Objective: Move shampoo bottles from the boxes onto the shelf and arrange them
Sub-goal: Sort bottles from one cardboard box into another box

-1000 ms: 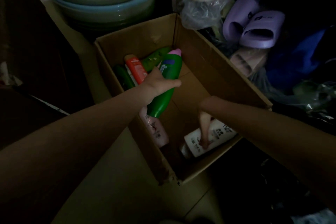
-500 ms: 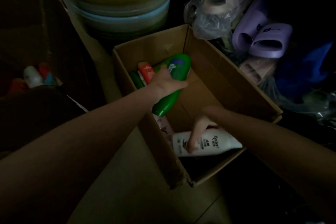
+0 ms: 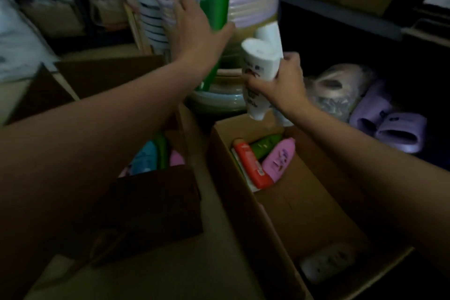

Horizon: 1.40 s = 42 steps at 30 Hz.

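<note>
Two bottles are up out of the boxes. The left hand (image 3: 194, 31) has its thumb and fingers wrapped round a tall green bottle (image 3: 214, 7) with a pink cap, held roughly upright and high in front of a stack of basins (image 3: 253, 7). The right hand (image 3: 282, 83) grips a white bottle (image 3: 258, 68) round its middle, its flat base turned toward the camera and its cap pointing down, just above the far rim of the right-hand cardboard box (image 3: 304, 202).

Inside that box an orange bottle (image 3: 253, 165), a dark green bottle (image 3: 264, 145) and a pink bottle (image 3: 280, 158) lie crowded in the far left corner, touching one another; a pale bottle (image 3: 326, 265) lies alone at the near end. Between them the box floor is bare cardboard, and its top is open on all sides.

Left of it, partly hidden by the left forearm, a second box (image 3: 155, 197) holds a blue bottle (image 3: 146, 158), a green one and something pink, close together. A strip of pale floor (image 3: 214, 238) runs between the two boxes.

Purple slippers (image 3: 394, 129) and a clear bag of goods (image 3: 336, 90) lie on the floor to the right, near the box's far edge. Dark shelving (image 3: 341, 14) with cartons stands behind. Light is dim and the picture blurred.
</note>
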Available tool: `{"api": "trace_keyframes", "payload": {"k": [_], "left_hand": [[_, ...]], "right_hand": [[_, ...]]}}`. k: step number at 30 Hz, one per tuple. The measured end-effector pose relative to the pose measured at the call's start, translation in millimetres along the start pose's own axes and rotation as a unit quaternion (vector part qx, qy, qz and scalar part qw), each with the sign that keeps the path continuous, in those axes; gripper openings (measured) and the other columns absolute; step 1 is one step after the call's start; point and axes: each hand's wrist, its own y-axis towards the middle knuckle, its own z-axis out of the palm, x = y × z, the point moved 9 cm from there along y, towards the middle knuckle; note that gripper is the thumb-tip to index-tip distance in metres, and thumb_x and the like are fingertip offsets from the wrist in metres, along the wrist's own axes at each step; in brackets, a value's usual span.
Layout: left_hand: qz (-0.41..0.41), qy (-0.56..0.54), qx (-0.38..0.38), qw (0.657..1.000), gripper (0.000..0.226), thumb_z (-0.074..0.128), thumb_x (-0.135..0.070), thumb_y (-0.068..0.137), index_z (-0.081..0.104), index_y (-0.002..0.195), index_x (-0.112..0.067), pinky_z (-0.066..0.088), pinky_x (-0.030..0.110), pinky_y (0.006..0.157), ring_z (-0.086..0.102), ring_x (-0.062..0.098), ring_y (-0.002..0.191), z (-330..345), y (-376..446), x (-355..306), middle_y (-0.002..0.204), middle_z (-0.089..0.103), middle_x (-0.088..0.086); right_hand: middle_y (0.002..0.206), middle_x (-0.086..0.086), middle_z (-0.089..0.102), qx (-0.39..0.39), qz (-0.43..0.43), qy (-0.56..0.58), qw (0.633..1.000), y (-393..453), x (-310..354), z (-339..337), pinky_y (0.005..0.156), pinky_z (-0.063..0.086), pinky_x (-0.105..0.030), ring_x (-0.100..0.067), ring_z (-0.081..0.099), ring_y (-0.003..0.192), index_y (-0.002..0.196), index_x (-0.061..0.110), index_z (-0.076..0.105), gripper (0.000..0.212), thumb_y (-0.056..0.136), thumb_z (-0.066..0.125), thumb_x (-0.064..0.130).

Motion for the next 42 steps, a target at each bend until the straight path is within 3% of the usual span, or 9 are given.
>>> {"api": "trace_keyframes", "payload": {"k": [3,8,13,18,24,28,32,35,42], "left_hand": [[-0.008,0.024,-0.087,0.996,0.083,0.058,-0.037,0.088,0.010,0.147,-0.005,0.023,0.017,0.103,0.027,0.020,0.137,-66.2,18.8,33.3,0.149,0.025,0.011],[-0.173,0.077,-0.091,0.978,0.089,0.057,-0.039,0.088,0.002,0.147,-0.001,0.018,0.026,0.109,0.017,0.026,0.142,-121.4,12.1,132.6,0.154,0.011,0.015],[-0.316,0.212,0.120,0.917,0.099,0.069,-0.032,0.081,0.004,0.148,0.000,0.029,0.044,0.107,0.026,0.040,0.136,-124.6,-22.7,242.5,0.149,0.020,0.025],[-0.336,0.295,0.326,0.833,0.114,0.075,-0.028,0.076,-0.011,0.148,-0.010,0.038,0.046,0.104,0.035,0.041,0.131,-87.5,-70.7,290.8,0.148,0.025,0.025],[-0.191,0.331,0.304,0.873,0.066,0.062,-0.030,0.086,0.027,0.138,-0.007,0.044,0.045,0.095,0.047,0.037,0.119,-63.8,-48.8,247.8,0.134,0.044,0.019],[-0.124,0.189,0.151,0.962,0.055,0.057,-0.021,0.088,0.033,0.135,-0.008,0.042,0.046,0.097,0.047,0.033,0.120,-63.0,-17.9,173.3,0.133,0.044,0.015],[-0.009,0.086,0.076,0.993,0.046,0.056,-0.018,0.086,0.041,0.128,-0.009,0.040,0.046,0.099,0.045,0.028,0.120,-40.2,-7.2,84.6,0.129,0.046,0.012],[0.088,0.128,0.120,0.981,0.045,0.054,-0.021,0.085,0.041,0.126,-0.009,0.038,0.043,0.098,0.043,0.030,0.119,13.6,-32.5,29.4,0.128,0.045,0.013],[0.225,0.294,0.344,0.863,0.047,0.047,-0.027,0.092,0.032,0.134,-0.013,0.027,0.038,0.103,0.034,0.026,0.128,165.1,-159.7,17.3,0.137,0.037,0.010]], "right_hand": [[0.091,0.018,0.040,-0.090,-0.096,0.107,0.986,1.5,79.1,9.6,0.098,0.042,-0.033,-0.033,0.045,0.118,0.114,0.006,0.064,0.050,0.073,0.076,0.032],[0.101,-0.003,0.046,-0.135,-0.163,0.285,0.935,-8.9,179.5,62.5,0.096,0.046,-0.041,-0.035,0.048,0.112,0.109,0.000,0.064,0.055,0.066,0.080,0.030],[0.117,-0.012,0.059,0.180,-0.109,0.089,0.974,-10.9,194.8,188.5,0.092,0.048,-0.035,-0.028,0.055,0.110,0.118,0.009,0.059,0.061,0.069,0.078,0.040],[0.129,-0.013,0.040,0.382,0.032,-0.113,0.917,-67.4,121.0,267.2,0.086,0.049,-0.038,-0.033,0.051,0.112,0.132,0.009,0.043,0.077,0.070,0.079,0.036],[0.118,-0.011,0.050,0.410,0.028,-0.159,0.898,-77.7,104.6,271.0,0.081,0.048,-0.036,-0.032,0.053,0.110,0.119,0.008,0.053,0.050,0.081,0.069,0.036],[0.123,-0.017,0.049,0.246,-0.099,-0.153,0.952,-16.9,145.1,205.7,0.091,0.043,-0.036,-0.032,0.049,0.115,0.114,0.006,0.059,0.032,0.086,0.056,0.021],[0.116,-0.019,0.053,0.109,-0.125,-0.170,0.971,27.2,106.1,123.2,0.094,0.042,-0.037,-0.033,0.048,0.113,0.105,0.007,0.065,0.028,0.087,0.053,0.025],[0.114,-0.021,0.054,0.085,-0.054,-0.249,0.963,22.8,16.7,85.0,0.093,0.040,-0.038,-0.036,0.048,0.112,0.103,0.005,0.065,0.029,0.087,0.052,0.024],[0.138,-0.019,0.031,0.251,0.078,-0.378,0.888,-69.5,-150.8,81.0,0.103,0.032,-0.045,-0.036,0.031,0.127,0.138,0.007,0.034,0.052,0.093,0.047,0.031]]}}
